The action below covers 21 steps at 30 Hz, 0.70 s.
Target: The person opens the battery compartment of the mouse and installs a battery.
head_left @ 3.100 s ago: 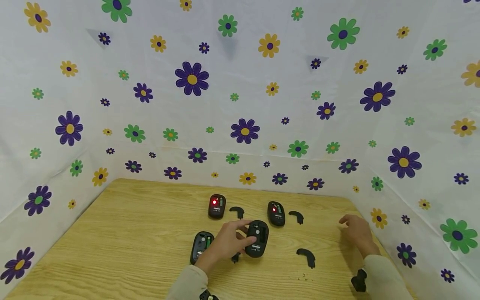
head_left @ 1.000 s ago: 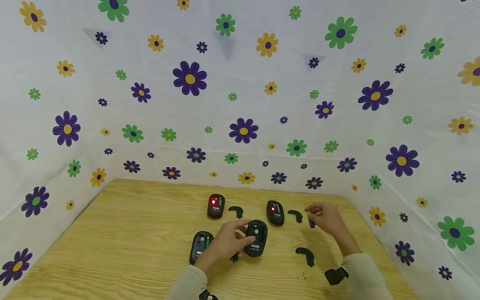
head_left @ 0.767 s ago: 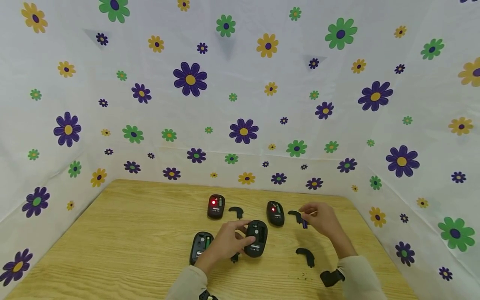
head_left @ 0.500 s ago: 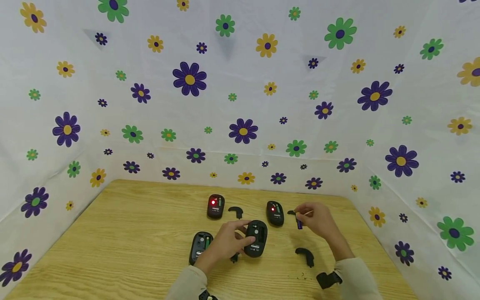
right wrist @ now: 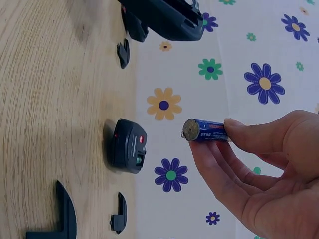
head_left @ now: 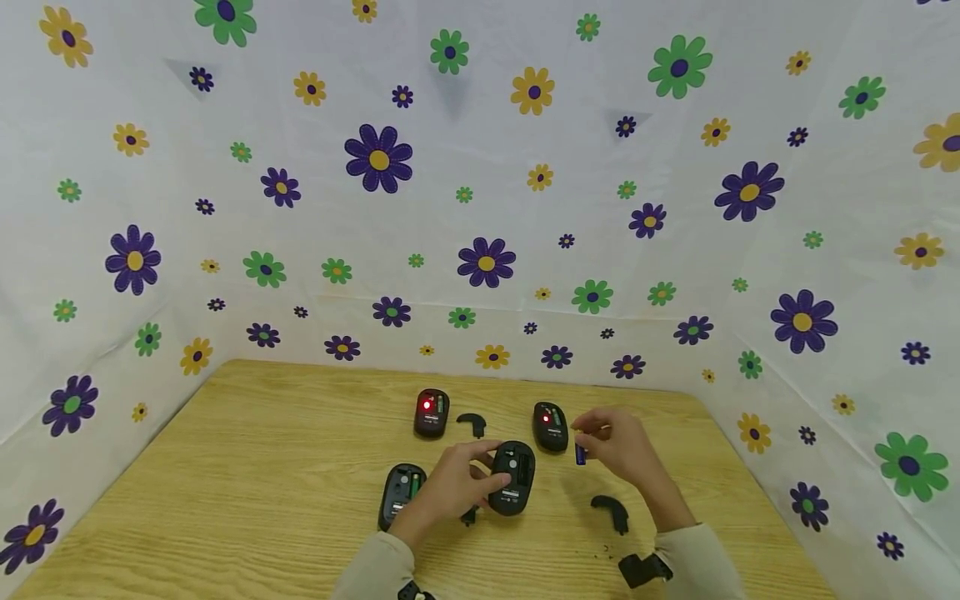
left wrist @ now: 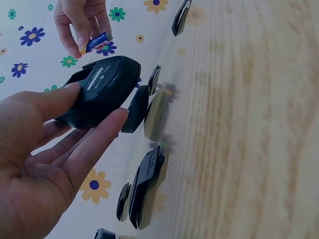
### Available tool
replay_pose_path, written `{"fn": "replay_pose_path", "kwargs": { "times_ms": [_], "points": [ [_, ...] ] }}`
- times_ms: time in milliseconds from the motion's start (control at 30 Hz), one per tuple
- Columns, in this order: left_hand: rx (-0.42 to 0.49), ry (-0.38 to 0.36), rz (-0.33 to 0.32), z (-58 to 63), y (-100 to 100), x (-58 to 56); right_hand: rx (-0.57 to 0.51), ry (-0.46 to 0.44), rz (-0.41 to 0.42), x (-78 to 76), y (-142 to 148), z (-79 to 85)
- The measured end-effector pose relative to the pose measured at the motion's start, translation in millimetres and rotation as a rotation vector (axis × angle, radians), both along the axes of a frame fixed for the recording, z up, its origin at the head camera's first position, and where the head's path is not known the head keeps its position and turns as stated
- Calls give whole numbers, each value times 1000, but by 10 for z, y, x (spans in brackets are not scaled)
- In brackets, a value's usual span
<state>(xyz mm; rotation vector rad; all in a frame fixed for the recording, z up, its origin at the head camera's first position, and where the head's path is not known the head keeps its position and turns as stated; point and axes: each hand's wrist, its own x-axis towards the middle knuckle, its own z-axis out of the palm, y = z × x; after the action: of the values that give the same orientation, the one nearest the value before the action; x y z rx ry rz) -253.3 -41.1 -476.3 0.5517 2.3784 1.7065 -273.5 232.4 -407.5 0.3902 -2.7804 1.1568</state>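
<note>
In the head view my left hand [head_left: 450, 483] grips a black computer mouse [head_left: 513, 479] above the table. Its underside is exposed, and the dark battery slot looks empty. To its right, my right hand [head_left: 621, 446] pinches a blue battery [head_left: 581, 455] between thumb and fingers, apart from the mouse. The right wrist view shows the battery's flat end [right wrist: 191, 130] facing away from the fingertips. Seen from the left wrist, the battery [left wrist: 98, 42] is just beyond the held mouse [left wrist: 102, 89].
Upturned mice lie at back left [head_left: 432, 412], back right [head_left: 551, 427] and front left [head_left: 401, 496]; the back two glow red. Loose black battery covers [head_left: 472, 423] lie around, one at right [head_left: 611, 512] and one partly behind my left hand [head_left: 469, 517]. Flowered cloth [head_left: 487, 208] encloses the table.
My right hand has come from the table's right edge leftward with the battery, closer to the held mouse, now covering a loose cover. The left hand and its mouse have stayed put.
</note>
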Motion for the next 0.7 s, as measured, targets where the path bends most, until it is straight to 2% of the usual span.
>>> {"fn": "replay_pose_path", "kwargs": {
  "times_ms": [700],
  "points": [
    [-6, 3, -5, 19, 16, 12, -52, 18, 74, 67, -269, 88]
  ]
}}
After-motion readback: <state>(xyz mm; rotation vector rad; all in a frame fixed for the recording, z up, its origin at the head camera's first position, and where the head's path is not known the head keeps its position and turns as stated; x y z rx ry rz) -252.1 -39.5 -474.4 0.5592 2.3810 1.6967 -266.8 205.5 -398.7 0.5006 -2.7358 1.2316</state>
